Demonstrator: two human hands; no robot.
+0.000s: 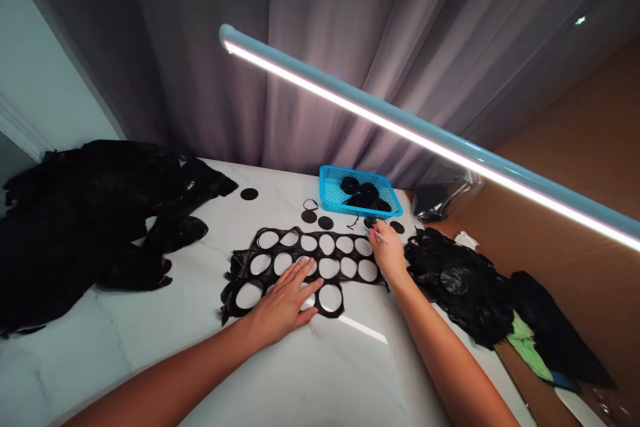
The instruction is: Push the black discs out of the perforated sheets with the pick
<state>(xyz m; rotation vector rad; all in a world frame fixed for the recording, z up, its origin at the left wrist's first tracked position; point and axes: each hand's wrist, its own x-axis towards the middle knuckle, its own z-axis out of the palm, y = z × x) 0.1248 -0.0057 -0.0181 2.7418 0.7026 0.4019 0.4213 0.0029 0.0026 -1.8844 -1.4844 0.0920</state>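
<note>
My left hand (283,307) lies flat, fingers spread, on a thin black sheet (337,257) cut through with rows of round holes. The white table shows through those holes. At the sheet's far right corner, my right hand (389,252) is closed around a thin silvery pen-like tool (380,237), whose exact kind I cannot make out. The tool's tip is close to a dark disc (371,221). More black discs, one (325,223) and another (309,217), lie beyond the sheet, with a thin black ring (311,205) near them.
A blue mesh basket (325,187) at the back holds black round pieces (369,193). Left, a large black heap of material (65,233) covers the table (190,347). Right lie crumpled black scraps (460,287) and a clear bag (440,190). A lit tube lamp (400,112) crosses above.
</note>
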